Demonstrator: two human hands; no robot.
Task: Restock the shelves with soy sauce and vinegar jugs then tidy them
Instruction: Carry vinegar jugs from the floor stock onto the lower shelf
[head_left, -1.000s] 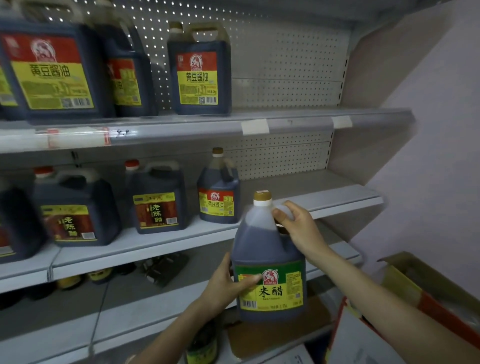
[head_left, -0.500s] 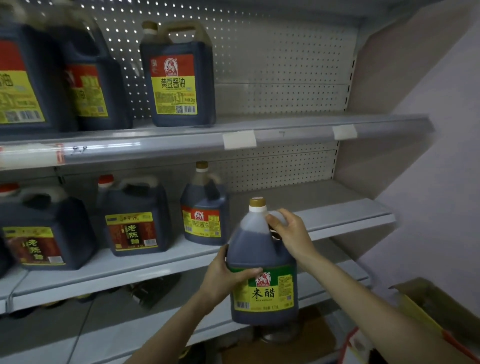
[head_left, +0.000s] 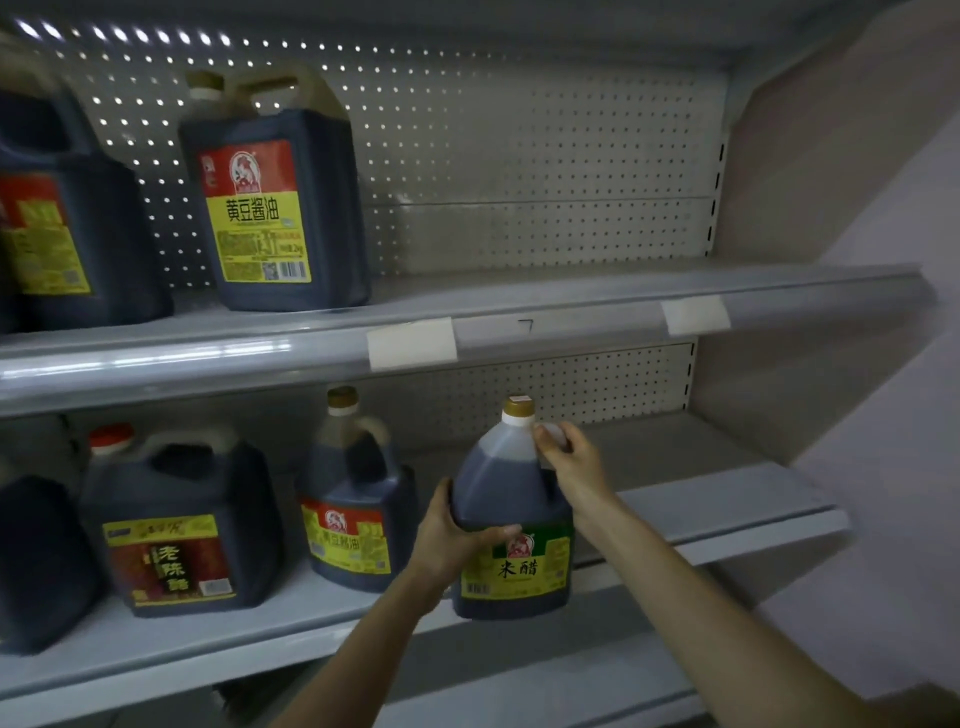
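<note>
Person, two arms in view. Left forearm: bare to the near edge, slim. Right forearm: bare likewise, with more of its length showing (it runs off at the near right corner). Left grip, right grip: bare hands.

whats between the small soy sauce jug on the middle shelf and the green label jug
In the head view, only the left hand, gripping the side of the green-label jug; bare middle shelf behind it.
</note>
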